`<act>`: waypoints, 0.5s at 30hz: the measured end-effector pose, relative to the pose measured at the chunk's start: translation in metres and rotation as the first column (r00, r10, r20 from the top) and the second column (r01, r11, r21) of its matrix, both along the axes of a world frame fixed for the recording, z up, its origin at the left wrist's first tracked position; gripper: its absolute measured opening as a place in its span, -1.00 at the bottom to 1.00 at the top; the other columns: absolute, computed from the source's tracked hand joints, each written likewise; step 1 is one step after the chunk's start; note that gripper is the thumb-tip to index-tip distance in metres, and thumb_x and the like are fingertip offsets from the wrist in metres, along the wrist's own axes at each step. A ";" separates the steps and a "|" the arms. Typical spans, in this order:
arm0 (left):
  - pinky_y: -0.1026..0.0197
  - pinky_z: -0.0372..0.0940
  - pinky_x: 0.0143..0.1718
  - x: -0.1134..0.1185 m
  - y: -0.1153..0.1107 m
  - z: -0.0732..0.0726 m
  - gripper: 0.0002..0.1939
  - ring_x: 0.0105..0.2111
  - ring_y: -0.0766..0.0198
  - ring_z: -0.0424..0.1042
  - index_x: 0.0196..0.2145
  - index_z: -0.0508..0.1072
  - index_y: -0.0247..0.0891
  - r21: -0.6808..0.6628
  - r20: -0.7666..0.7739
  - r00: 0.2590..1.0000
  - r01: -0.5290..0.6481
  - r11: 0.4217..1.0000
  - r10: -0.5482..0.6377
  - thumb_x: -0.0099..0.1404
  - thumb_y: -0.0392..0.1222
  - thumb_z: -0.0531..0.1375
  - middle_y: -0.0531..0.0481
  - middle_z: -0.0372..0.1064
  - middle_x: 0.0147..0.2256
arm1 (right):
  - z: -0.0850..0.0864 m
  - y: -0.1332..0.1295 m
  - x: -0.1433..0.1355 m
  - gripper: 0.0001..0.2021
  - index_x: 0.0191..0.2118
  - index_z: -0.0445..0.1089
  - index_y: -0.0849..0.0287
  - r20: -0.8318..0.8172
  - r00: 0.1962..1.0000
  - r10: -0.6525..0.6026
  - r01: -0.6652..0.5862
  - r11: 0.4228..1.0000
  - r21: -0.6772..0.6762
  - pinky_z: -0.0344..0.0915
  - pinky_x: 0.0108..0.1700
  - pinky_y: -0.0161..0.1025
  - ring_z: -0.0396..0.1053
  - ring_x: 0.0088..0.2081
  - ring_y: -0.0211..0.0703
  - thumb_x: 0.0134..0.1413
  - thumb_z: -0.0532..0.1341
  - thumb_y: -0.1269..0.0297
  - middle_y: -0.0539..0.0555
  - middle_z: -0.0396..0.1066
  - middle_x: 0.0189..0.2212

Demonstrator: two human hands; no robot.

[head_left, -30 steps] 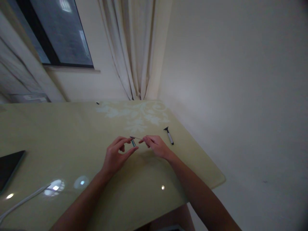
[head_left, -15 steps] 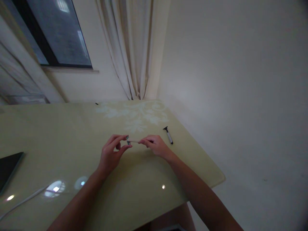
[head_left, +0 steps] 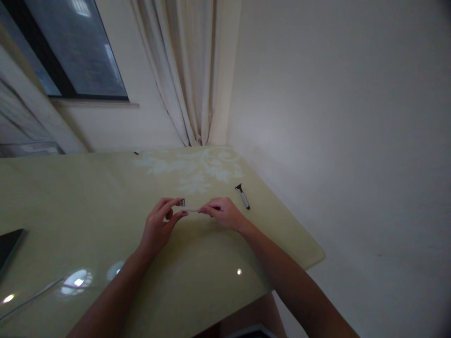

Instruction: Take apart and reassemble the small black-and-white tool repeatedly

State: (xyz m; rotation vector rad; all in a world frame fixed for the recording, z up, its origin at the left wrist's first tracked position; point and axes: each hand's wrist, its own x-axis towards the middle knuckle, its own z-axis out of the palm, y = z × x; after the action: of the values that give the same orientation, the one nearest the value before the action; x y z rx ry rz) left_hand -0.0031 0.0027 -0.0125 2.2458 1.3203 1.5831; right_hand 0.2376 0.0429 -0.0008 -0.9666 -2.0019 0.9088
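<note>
Pinched between the thumb and fingertips of my left hand [head_left: 159, 226] is a small razor cartridge [head_left: 182, 203], dark with a teal tint. My right hand [head_left: 224, 214] grips a thin white stick [head_left: 191, 210], which looks like a cotton swab. The stick points left, and its far end lies at the lower part of the cartridge, close to my left thumb. Whether the tip touches the cartridge is too small to tell. Just beyond my right hand, a razor [head_left: 244, 198] with a black head and grey handle lies on the table.
The glossy, pale yellow-green table [head_left: 88, 197] bears a white floral pattern at its far end. A dark flat object [head_left: 10, 246] and a white cable [head_left: 33, 298] are at the left. One small black piece [head_left: 136, 153] rests by the far edge. Walls and curtains [head_left: 190, 70] stand behind.
The stick's tip has shifted from the middle of the cartridge to its lower end, and the cartridge looks turned. The whole view has swung slightly right.
</note>
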 end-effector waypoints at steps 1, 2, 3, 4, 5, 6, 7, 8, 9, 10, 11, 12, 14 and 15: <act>0.30 0.35 -0.40 0.000 0.000 0.000 -0.71 -0.49 0.40 0.30 0.01 0.57 -0.19 0.000 0.004 1.000 0.001 1.000 -0.001 0.39 -0.04 0.31 0.01 0.44 -0.22 | 0.000 0.000 0.000 -0.50 -0.30 0.67 0.16 0.008 1.000 0.005 -0.005 1.000 0.010 0.14 -0.31 -0.28 0.32 -0.41 -0.22 0.34 0.21 -0.16 0.04 0.44 -0.48; 0.29 0.35 -0.40 0.000 0.000 0.000 -0.71 -0.49 0.40 0.30 0.00 0.57 -0.18 0.000 0.009 1.000 0.003 1.000 -0.003 0.39 -0.04 0.31 0.01 0.44 -0.22 | -0.001 0.001 0.001 -0.50 -0.30 0.67 0.16 0.015 1.000 -0.020 0.019 0.999 0.034 0.14 -0.30 -0.28 0.32 -0.40 -0.21 0.35 0.20 -0.16 0.04 0.44 -0.48; 0.29 0.35 -0.40 0.000 0.000 0.000 -0.71 -0.50 0.40 0.30 0.00 0.57 -0.18 0.002 0.014 1.000 0.005 1.000 -0.005 0.39 -0.03 0.31 0.02 0.44 -0.23 | -0.001 0.001 0.001 -0.50 -0.30 0.67 0.16 0.015 0.998 -0.062 0.061 0.996 0.063 0.14 -0.28 -0.27 0.33 -0.39 -0.21 0.36 0.19 -0.15 0.05 0.45 -0.47; 0.29 0.35 -0.40 0.000 0.000 0.000 -0.71 -0.50 0.40 0.30 -0.01 0.57 -0.18 0.000 0.016 1.000 0.007 1.000 -0.007 0.39 -0.03 0.31 0.02 0.44 -0.23 | -0.002 0.001 0.001 -0.50 -0.29 0.67 0.15 0.011 0.995 -0.094 0.093 0.992 0.086 0.14 -0.28 -0.26 0.33 -0.39 -0.20 0.37 0.19 -0.15 0.06 0.45 -0.46; 0.29 0.35 -0.40 0.000 0.000 -0.001 -0.71 -0.50 0.40 0.30 -0.01 0.57 -0.18 -0.003 0.015 1.000 0.008 1.000 -0.008 0.39 -0.03 0.31 0.02 0.44 -0.23 | -0.002 0.002 0.001 -0.51 -0.28 0.68 0.15 0.009 0.995 -0.098 0.096 0.991 0.095 0.14 -0.27 -0.26 0.33 -0.38 -0.20 0.37 0.19 -0.14 0.06 0.46 -0.45; 0.29 0.35 -0.40 0.000 0.000 -0.002 -0.71 -0.49 0.40 0.30 0.00 0.57 -0.18 -0.005 0.013 1.000 0.008 1.000 -0.008 0.39 -0.03 0.31 0.02 0.44 -0.22 | -0.003 0.002 0.001 -0.52 -0.27 0.68 0.15 0.008 0.997 -0.077 0.075 0.993 0.094 0.15 -0.27 -0.26 0.33 -0.39 -0.20 0.36 0.20 -0.14 0.06 0.46 -0.45; 0.29 0.35 -0.39 0.000 0.000 -0.002 -0.70 -0.49 0.40 0.30 0.01 0.56 -0.18 -0.007 0.010 1.000 0.007 1.000 -0.007 0.39 -0.02 0.31 0.02 0.43 -0.22 | -0.003 0.003 0.001 -0.52 -0.26 0.68 0.15 0.005 0.999 -0.042 0.041 0.996 0.085 0.16 -0.28 -0.26 0.34 -0.39 -0.20 0.36 0.21 -0.14 0.06 0.47 -0.44; 0.29 0.35 -0.38 0.000 0.000 -0.003 -0.69 -0.48 0.40 0.30 0.02 0.56 -0.18 -0.006 0.009 1.000 0.005 1.000 -0.005 0.39 -0.02 0.32 0.01 0.43 -0.21 | -0.004 0.003 0.001 -0.53 -0.25 0.68 0.15 0.004 1.000 -0.009 0.009 0.997 0.072 0.16 -0.27 -0.27 0.34 -0.39 -0.20 0.35 0.21 -0.14 0.06 0.47 -0.43; 0.29 0.35 -0.37 0.000 0.000 -0.003 -0.69 -0.48 0.39 0.30 0.02 0.56 -0.18 -0.002 0.012 1.000 0.004 1.000 -0.004 0.39 -0.02 0.32 0.01 0.43 -0.21 | -0.004 0.003 0.001 -0.53 -0.25 0.69 0.15 0.004 1.000 0.004 -0.004 0.998 0.063 0.17 -0.27 -0.27 0.35 -0.38 -0.20 0.36 0.21 -0.15 0.06 0.48 -0.43; 0.28 0.35 -0.37 0.000 0.000 -0.003 -0.68 -0.47 0.39 0.30 0.02 0.55 -0.18 0.001 0.015 1.000 0.002 1.000 -0.002 0.39 -0.02 0.32 0.01 0.43 -0.21 | -0.005 0.004 0.001 -0.52 -0.24 0.69 0.14 0.005 1.000 -0.012 0.011 0.998 0.062 0.17 -0.26 -0.27 0.35 -0.37 -0.19 0.36 0.20 -0.15 0.06 0.48 -0.43; 0.28 0.35 -0.37 0.000 0.000 -0.003 -0.69 -0.48 0.39 0.30 0.02 0.56 -0.18 0.005 0.018 1.000 0.002 1.000 -0.002 0.39 -0.01 0.32 0.01 0.42 -0.22 | -0.005 0.004 0.001 -0.52 -0.24 0.69 0.14 0.007 0.999 -0.047 0.046 0.997 0.070 0.17 -0.25 -0.26 0.36 -0.36 -0.18 0.36 0.19 -0.16 0.07 0.48 -0.43; 0.28 0.35 -0.38 0.000 0.000 -0.002 -0.69 -0.48 0.39 0.29 0.01 0.56 -0.18 0.004 0.020 1.000 0.001 1.000 -0.001 0.39 -0.01 0.32 0.01 0.42 -0.22 | -0.005 0.004 0.002 -0.51 -0.23 0.69 0.13 0.006 0.997 -0.082 0.081 0.994 0.079 0.17 -0.24 -0.26 0.36 -0.35 -0.17 0.36 0.19 -0.16 0.07 0.47 -0.42; 0.28 0.34 -0.39 0.000 0.000 -0.002 -0.70 -0.49 0.39 0.29 0.00 0.56 -0.18 0.000 0.022 1.000 0.001 1.000 -0.001 0.39 -0.01 0.31 0.02 0.42 -0.22 | -0.006 0.004 0.002 -0.51 -0.21 0.68 0.14 0.012 0.997 -0.080 0.079 0.994 0.081 0.17 -0.24 -0.26 0.35 -0.35 -0.17 0.36 0.19 -0.17 0.07 0.47 -0.42; 0.29 0.34 -0.39 0.001 0.000 -0.001 -0.69 -0.49 0.39 0.29 0.00 0.56 -0.18 -0.003 0.023 1.000 0.002 1.000 -0.002 0.38 -0.01 0.31 0.01 0.43 -0.22 | -0.006 0.004 0.002 -0.52 -0.20 0.68 0.14 0.017 0.999 -0.049 0.048 0.996 0.074 0.17 -0.24 -0.26 0.35 -0.35 -0.17 0.36 0.20 -0.16 0.07 0.47 -0.41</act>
State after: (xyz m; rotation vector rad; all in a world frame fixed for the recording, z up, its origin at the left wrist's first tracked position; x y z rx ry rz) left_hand -0.0024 0.0027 -0.0139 2.2196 1.3130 1.6009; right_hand 0.2397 0.0473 -0.0069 -0.9816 -2.0050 0.7970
